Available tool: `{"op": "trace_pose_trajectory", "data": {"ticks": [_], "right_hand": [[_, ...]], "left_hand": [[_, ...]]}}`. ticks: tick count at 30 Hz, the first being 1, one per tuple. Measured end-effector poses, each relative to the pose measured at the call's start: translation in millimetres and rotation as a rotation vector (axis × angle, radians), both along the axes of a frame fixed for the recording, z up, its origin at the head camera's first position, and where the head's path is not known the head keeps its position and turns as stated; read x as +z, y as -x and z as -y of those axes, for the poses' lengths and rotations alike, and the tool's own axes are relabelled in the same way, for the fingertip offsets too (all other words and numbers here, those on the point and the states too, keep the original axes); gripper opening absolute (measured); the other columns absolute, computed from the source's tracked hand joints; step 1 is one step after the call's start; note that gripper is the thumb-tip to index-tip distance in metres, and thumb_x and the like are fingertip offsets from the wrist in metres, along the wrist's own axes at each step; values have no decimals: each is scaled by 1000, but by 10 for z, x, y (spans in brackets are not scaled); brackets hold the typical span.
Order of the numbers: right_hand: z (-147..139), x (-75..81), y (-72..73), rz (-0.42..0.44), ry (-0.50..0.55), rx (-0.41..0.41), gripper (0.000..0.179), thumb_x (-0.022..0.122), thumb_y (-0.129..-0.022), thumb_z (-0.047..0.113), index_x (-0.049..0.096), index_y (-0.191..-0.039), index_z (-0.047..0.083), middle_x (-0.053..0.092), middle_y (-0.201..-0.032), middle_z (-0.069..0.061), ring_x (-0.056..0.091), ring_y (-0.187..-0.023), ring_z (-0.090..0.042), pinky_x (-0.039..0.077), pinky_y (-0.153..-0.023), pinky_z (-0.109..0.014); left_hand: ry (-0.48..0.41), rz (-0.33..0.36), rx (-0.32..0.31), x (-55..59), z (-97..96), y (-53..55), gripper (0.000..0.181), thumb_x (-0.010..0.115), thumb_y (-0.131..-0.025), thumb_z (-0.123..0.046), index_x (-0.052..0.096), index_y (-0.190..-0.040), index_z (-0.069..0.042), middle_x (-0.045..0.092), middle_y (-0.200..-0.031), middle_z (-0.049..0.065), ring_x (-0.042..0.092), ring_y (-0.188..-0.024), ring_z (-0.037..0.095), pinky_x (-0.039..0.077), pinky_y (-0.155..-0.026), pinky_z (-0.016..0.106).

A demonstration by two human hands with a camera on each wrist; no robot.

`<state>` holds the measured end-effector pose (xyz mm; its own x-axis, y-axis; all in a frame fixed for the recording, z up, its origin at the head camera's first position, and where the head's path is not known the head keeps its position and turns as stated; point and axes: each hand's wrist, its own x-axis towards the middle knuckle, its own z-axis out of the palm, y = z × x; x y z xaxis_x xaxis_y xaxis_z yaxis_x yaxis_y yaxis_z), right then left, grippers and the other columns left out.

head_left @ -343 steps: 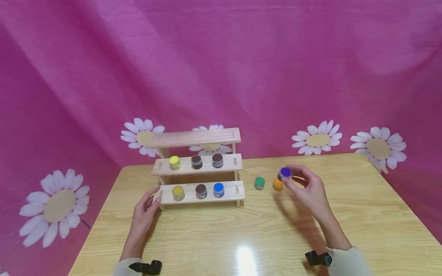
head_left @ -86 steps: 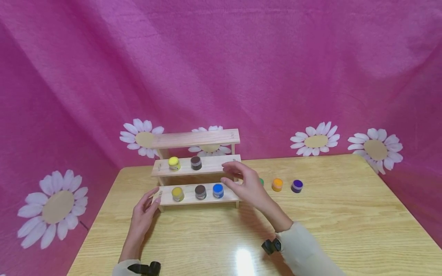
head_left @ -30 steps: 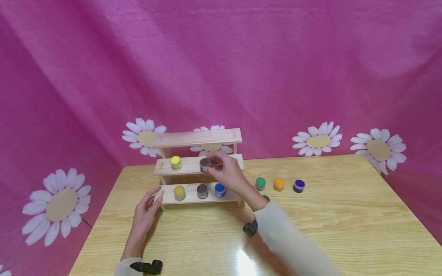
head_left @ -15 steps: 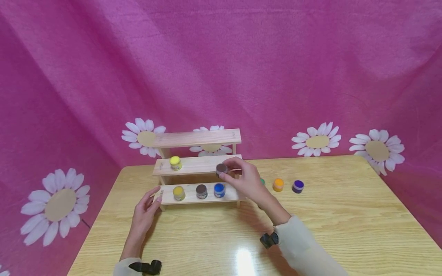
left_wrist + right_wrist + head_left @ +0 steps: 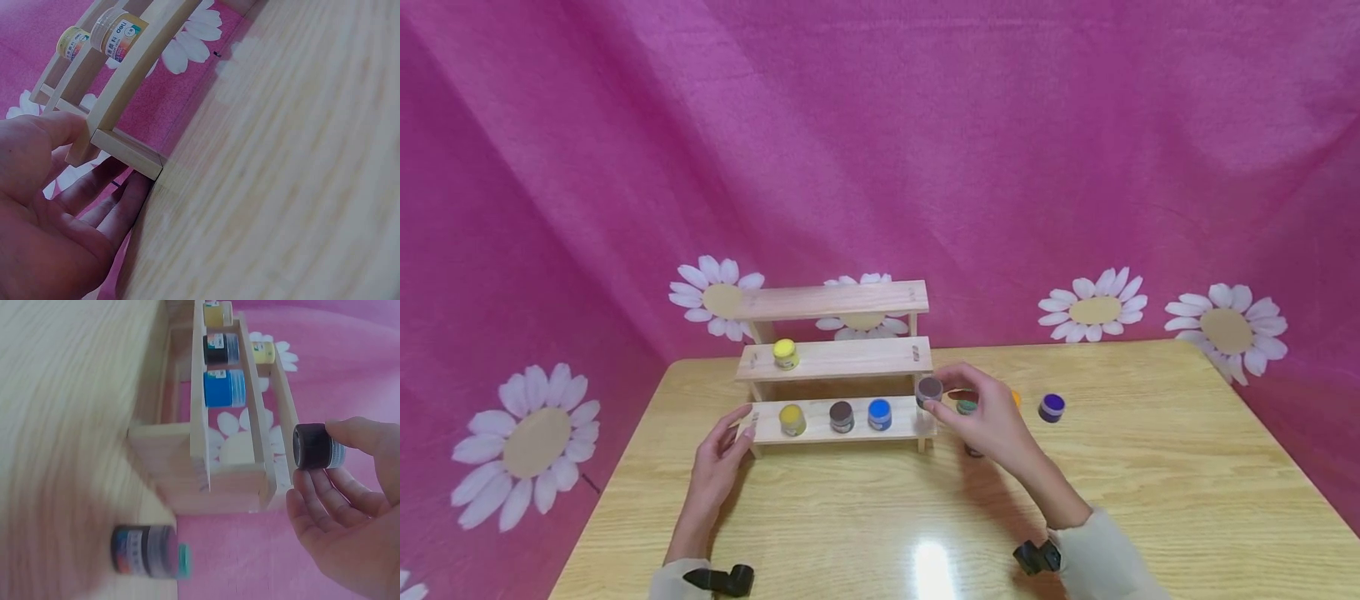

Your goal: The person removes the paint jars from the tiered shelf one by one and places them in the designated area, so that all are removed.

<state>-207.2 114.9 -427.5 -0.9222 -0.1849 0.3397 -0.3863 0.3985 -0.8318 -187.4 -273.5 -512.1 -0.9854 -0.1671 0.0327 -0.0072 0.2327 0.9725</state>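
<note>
In the head view my right hand (image 5: 988, 417) pinches a dark brown paint jar (image 5: 929, 392) in the air by the right end of a three-tier wooden stand (image 5: 850, 360). Thumb and fingertips grip this jar (image 5: 312, 446) in the right wrist view. My left hand (image 5: 718, 462) holds the left end of the lowest tier, thumb on the board and fingers by the leg (image 5: 131, 153). On that tier stand an ochre jar (image 5: 792, 420), a brown jar (image 5: 842, 417) and a blue jar (image 5: 880, 414). A yellow jar (image 5: 786, 354) stands on the middle tier.
On the table right of the stand are a green jar (image 5: 967, 407), an orange jar (image 5: 1017, 398) mostly hidden by my right hand, and a purple jar (image 5: 1052, 407). Another dark jar (image 5: 144, 551) stands nearer me. A pink flowered cloth (image 5: 985, 167) hangs behind the table.
Earlier, the purple jar was set down beside the orange one, and one dark jar left the middle tier for the table. My right hand then lifted the second dark jar and carried it right.
</note>
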Motion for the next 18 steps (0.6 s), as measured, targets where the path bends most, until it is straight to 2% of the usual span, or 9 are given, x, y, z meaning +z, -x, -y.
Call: {"op": "trace_pose_trajectory", "data": {"ticks": [6, 12, 18], "right_hand": [[-197, -61, -112, -4, 26, -15, 30, 83, -86, 8, 70, -112, 8, 73, -101, -3, 69, -99, -20, 58, -91, -40], [-374, -140, -187, -11, 19, -35, 30, 84, -88, 13, 70, -114, 8, 73, -103, -1, 69, -99, -19, 58, -93, -42], [-532, -231, -248, -20, 20, -48, 30, 83, -88, 10, 69, -115, 6, 73, -105, -2, 68, -100, -17, 58, -92, -39]], "left_hand": [[-3, 4, 5, 6, -6, -9, 44, 56, -107, -13, 51, -150, -8, 49, -152, 18, 54, -112, -6, 45, -93, 8], [-6, -1, 8, 5, -4, -11, 44, 56, -107, -12, 51, -150, -7, 49, -152, 19, 54, -111, -7, 45, -93, 9], [-22, 3, 5, 9, -10, -11, 45, 56, -107, -13, 50, -151, -7, 52, -148, 23, 57, -108, -7, 48, -91, 10]]}}
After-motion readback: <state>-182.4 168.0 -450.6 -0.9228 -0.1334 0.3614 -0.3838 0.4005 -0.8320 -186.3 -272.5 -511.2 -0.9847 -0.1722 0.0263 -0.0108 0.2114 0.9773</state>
